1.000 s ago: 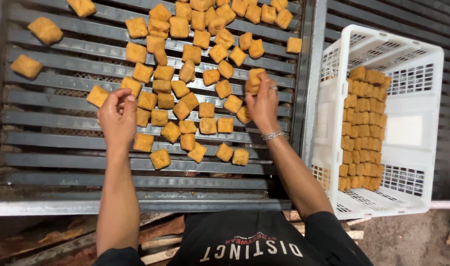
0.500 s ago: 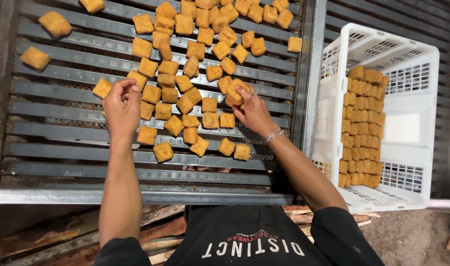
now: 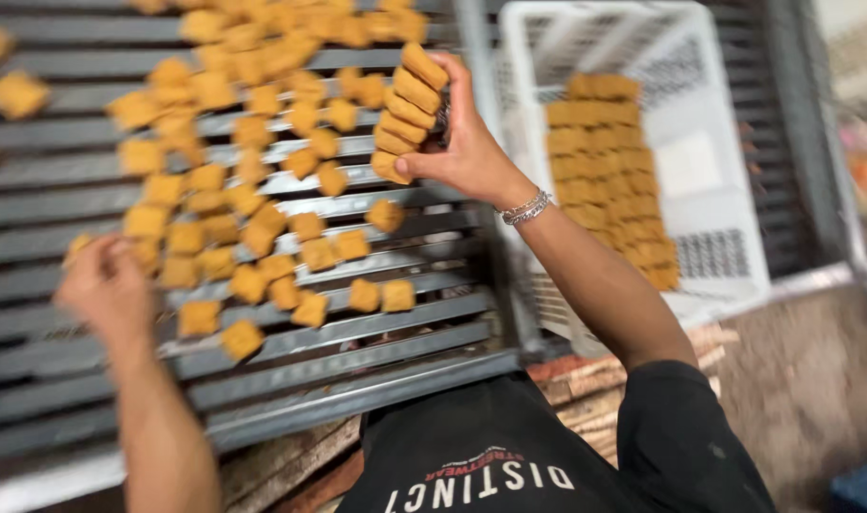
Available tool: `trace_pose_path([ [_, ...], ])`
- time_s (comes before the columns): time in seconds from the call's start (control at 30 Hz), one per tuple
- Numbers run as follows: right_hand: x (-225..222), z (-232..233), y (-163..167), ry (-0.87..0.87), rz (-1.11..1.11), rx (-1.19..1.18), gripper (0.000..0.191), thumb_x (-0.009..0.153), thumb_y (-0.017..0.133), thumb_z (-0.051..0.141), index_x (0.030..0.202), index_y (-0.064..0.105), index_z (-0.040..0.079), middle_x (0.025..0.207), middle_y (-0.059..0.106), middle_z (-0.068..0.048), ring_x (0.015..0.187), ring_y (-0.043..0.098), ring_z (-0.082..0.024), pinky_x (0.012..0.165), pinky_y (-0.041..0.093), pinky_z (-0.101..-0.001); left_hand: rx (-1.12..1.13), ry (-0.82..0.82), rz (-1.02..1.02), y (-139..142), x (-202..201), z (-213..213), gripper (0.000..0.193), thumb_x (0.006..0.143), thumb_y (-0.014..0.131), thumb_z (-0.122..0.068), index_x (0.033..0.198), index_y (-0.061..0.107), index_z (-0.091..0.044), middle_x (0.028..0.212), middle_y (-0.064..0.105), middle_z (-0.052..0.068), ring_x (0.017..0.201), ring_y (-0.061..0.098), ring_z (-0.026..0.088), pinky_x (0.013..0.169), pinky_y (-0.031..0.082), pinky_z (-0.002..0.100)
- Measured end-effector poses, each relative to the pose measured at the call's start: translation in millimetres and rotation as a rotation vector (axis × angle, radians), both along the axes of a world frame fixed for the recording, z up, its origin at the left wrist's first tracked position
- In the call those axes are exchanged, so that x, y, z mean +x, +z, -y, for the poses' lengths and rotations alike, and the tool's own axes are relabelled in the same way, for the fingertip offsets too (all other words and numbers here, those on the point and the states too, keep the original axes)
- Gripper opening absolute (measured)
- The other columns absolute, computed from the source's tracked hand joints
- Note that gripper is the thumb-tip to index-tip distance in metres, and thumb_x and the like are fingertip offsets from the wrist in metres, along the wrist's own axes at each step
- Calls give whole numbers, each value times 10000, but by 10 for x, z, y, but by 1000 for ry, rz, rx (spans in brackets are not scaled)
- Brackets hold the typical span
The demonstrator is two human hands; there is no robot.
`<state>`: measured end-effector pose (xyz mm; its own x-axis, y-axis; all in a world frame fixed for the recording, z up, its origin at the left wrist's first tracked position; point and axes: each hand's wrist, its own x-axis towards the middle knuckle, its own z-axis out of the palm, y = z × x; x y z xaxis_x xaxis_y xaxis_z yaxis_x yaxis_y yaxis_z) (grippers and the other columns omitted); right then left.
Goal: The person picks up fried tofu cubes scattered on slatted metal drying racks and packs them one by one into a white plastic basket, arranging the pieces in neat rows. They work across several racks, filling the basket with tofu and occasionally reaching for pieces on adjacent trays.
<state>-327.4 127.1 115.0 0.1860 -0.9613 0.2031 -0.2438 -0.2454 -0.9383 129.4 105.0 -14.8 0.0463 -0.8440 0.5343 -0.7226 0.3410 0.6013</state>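
the right hand (image 3: 467,152) is raised at about 12 o'clock of the view, fingers curled around a stack of golden fried squares (image 3: 407,109). the stack lies at the hand's 10 o'clock, the thumb under its lowest piece and the fingers behind it. the left hand (image 3: 106,285) sits at 9 o'clock over the metal slat rack (image 3: 358,342), blurred; i cannot tell how its fingers stand. loose squares (image 3: 263,237) are spread on the slats between the hands. a white plastic crate (image 3: 728,190) at 2 o'clock holds packed rows of squares (image 3: 614,171).

Food-production workshop, slatted metal drying rack (image 3: 358,332), white plastic crate (image 3: 718,199)
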Motion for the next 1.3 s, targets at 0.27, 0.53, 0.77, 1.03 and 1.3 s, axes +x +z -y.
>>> trace_pose_path([
  [0.27,-2160,-646,453,-306,-199,-240,1012,913,863,14,1604,137,153,1506,411,-139,1385,523,-240,1147,559,-395,-7,-10,-42,38,-443,-105,173,1048,516,44,1096,678,78,1004,731,167,857,665,219,811,536,310],
  [0.53,-3233,14,-242,-263,-739,-207,852,902,813,117,1547,256,111,1334,602,-279,1074,729,-362,917,626,-400,2,-261,-153,491,-2706,220,149,1073,672,-80,1195,694,2,1069,726,128,979,709,230,916,538,341],
  [0.77,-2899,599,-581,44,-1430,-28,460,1040,458,199,1447,512,408,1415,497,-277,781,731,-326,615,618,-419,-23,-589,-191,1170,-5079,450,135,974,634,-91,1015,716,8,949,720,168,839,719,323,756,561,415],
  [1.03,-2842,699,-1105,-12,-1525,-197,352,1004,539,200,1354,564,170,1085,719,-118,969,702,-313,707,568,-454,551,-429,275,973,-5977,944,278,896,675,-247,999,732,5,1027,710,273,983,678,469,855,547,522],
  [1.3,-3063,767,-835,199,-1191,-132,417,887,543,14,1286,644,76,1270,639,-264,1056,667,-432,895,561,-497,800,-333,334,550,-6097,1178,351,861,665,-196,1123,702,35,1163,658,325,1115,643,465,942,532,493],
])
